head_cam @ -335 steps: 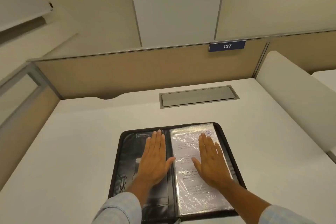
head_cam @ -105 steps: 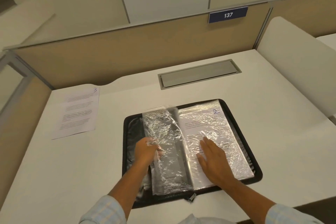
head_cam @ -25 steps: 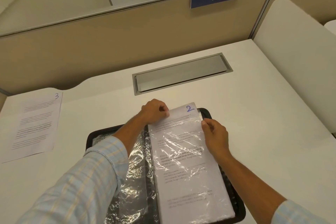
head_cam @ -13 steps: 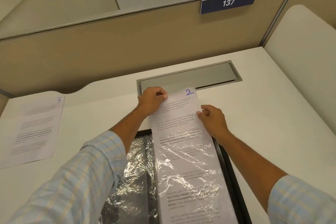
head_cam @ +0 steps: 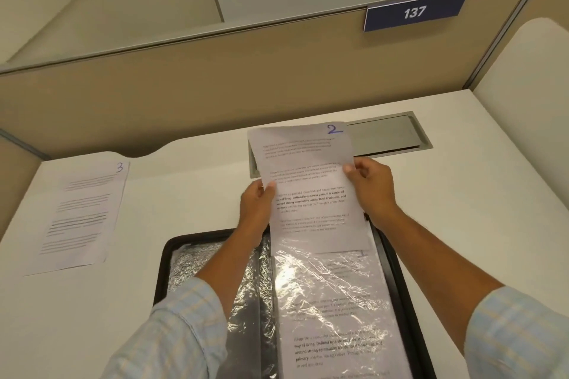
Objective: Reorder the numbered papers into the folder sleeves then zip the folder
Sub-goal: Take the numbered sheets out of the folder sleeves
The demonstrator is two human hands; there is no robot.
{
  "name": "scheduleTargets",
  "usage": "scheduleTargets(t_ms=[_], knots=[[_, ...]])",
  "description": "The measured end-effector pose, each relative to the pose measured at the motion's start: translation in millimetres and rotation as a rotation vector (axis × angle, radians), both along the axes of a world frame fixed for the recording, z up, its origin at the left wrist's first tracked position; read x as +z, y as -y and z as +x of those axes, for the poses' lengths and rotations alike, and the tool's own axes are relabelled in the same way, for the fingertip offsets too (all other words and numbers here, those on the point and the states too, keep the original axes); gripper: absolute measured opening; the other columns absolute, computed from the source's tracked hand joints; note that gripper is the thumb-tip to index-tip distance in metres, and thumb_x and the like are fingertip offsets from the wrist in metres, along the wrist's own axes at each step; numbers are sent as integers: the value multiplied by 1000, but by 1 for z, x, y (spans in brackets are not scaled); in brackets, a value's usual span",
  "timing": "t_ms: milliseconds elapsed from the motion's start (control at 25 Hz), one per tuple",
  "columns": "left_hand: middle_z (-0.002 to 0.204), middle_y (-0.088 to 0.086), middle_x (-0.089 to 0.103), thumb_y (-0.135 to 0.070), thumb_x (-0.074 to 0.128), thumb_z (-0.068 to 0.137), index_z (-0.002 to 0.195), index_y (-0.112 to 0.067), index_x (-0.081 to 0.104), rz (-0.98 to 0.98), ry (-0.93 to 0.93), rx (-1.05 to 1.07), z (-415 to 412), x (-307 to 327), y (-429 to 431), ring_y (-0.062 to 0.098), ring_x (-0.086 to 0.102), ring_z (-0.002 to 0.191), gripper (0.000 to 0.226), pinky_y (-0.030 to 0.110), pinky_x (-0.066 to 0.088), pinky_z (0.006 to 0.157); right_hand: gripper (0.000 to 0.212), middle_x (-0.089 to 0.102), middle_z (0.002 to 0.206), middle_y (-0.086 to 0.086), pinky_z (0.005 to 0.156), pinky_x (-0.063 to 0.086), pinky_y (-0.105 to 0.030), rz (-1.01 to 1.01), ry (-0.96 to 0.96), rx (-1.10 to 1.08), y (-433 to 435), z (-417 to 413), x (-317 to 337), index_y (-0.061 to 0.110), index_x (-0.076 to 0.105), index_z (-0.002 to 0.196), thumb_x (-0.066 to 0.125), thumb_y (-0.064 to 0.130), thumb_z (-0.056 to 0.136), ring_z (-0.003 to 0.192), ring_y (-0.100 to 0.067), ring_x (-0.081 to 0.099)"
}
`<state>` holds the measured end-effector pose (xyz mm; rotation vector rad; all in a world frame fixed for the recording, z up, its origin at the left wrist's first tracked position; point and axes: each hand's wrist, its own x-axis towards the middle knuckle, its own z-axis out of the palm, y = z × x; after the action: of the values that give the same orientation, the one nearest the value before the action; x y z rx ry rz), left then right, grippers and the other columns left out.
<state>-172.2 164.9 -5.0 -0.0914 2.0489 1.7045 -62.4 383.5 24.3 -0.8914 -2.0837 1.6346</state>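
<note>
Closest to the camera, two forearms in light checked shirt cuffs (head_cam: 184, 332) reach forward over a black zip folder (head_cam: 163, 258). It lies open and flat on the white desk (head_cam: 462, 209). Folder's right-hand plastic sleeve (head_cam: 335, 301) holds a printed sheet, text readable through heavy glare and wrinkles. Its left-hand plastic sleeve (head_cam: 197, 268) is crinkled, with dark folder lining showing through; the left forearm crosses over it.

Just past the folder's far edge, both hands hold up the paper marked 2 (head_cam: 308, 181). Left hand (head_cam: 257, 209) pinches the sheet's left edge, thumb on the printed face and the other fingers curled behind. Right hand (head_cam: 371, 184) pinches the right edge the same way, thumb tip on the front and fingers bent behind. The sheet is raised off the desk and leans slightly left. Its blue "2" is at the top right corner. Its lower edge overlaps the top of the right-hand plastic sleeve; can't tell whether that edge sits inside the sleeve mouth or only in front of it.

Off to the left, well apart from the folder, the paper marked 3 (head_cam: 83, 212) lies flat on the desk.

Behind the held sheet is a grey hatch (head_cam: 391, 135) set into the desk, partly covered by the paper's top. Farther back is a beige partition (head_cam: 184, 95) with a blue plate (head_cam: 414, 12) reading 137.
</note>
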Motion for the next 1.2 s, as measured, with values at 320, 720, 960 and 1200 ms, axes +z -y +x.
scheduleTargets(t_ms=[320, 720, 960, 1200], knots=[[116, -4, 78, -15, 62, 105, 120, -23, 73, 208, -90, 96, -18, 30, 19, 18, 73, 110, 20, 39, 60, 94, 25, 75, 108, 7, 76, 61, -20, -47, -216, 36, 20, -20, 38, 22, 69, 124, 68, 15, 100, 94, -5, 73], [100, -2, 81, -18, 67, 102, 109, -13, 73, 185, -206, 209, -34, 63, 104, 19, 77, 95, 11, 35, 63, 83, 7, 77, 96, 3, 83, 64, -45, 58, -88, -56, 102, -28, 40, 16, 75, 103, 72, 18, 97, 89, -17, 74], [96, -5, 78, -23, 58, 105, 97, -25, 76, -16, -182, 228, -37, 52, 187, 20, 75, 91, 20, 38, 64, 80, 4, 75, 92, 4, 79, 65, -45, -14, 68, -89, 192, -25, 15, 22, 73, 100, 73, 21, 96, 86, -17, 73], [98, -4, 78, -24, 69, 100, 103, -23, 74, -63, -110, 289, -39, 31, 285, 16, 74, 92, 6, 32, 61, 82, 2, 71, 89, 6, 77, 61, -36, 53, 215, -31, 287, -25, -10, 19, 70, 96, 71, 19, 97, 84, -14, 69]])
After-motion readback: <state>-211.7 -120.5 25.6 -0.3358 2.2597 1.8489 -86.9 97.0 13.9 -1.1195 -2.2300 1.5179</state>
